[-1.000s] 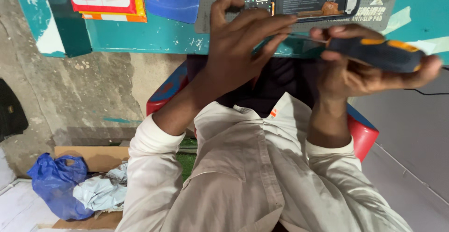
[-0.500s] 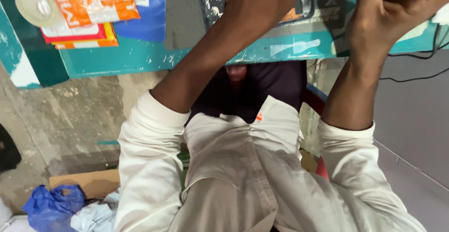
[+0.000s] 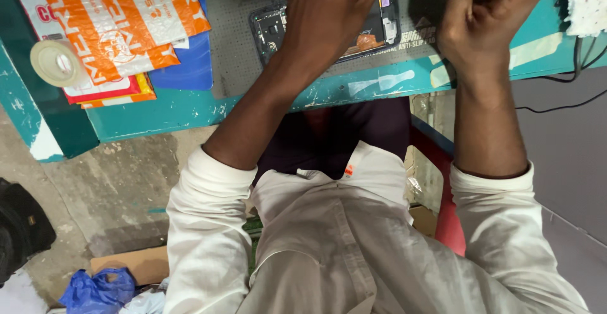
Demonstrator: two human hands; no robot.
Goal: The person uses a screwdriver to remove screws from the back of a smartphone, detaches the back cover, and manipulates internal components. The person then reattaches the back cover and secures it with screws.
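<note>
**Both hands on the opened phone**

My left hand (image 3: 329, 17) lies palm down over the phone (image 3: 373, 29), which rests back-open on the grey mat (image 3: 234, 48) at the near edge of the tabletop (image 3: 190, 108). The fingers are bent and pressed onto the phone's upper part, holding it flat; the wrist is straight and the forearm runs down and left to my rolled white sleeve (image 3: 208, 225).

My right hand (image 3: 487, 17) is just beside it, at the phone's right end. Its fingers curl inward into a loose fist, knuckles toward me, and the forearm comes nearly straight down to the cuff. It may be pinching something small, but the fingertips are cut off at the top edge and I cannot tell.

To the left of the mat lie orange-and-white packets (image 3: 120, 23) on a blue sheet (image 3: 183, 67), with a tape roll (image 3: 57, 62) beside them.
</note>
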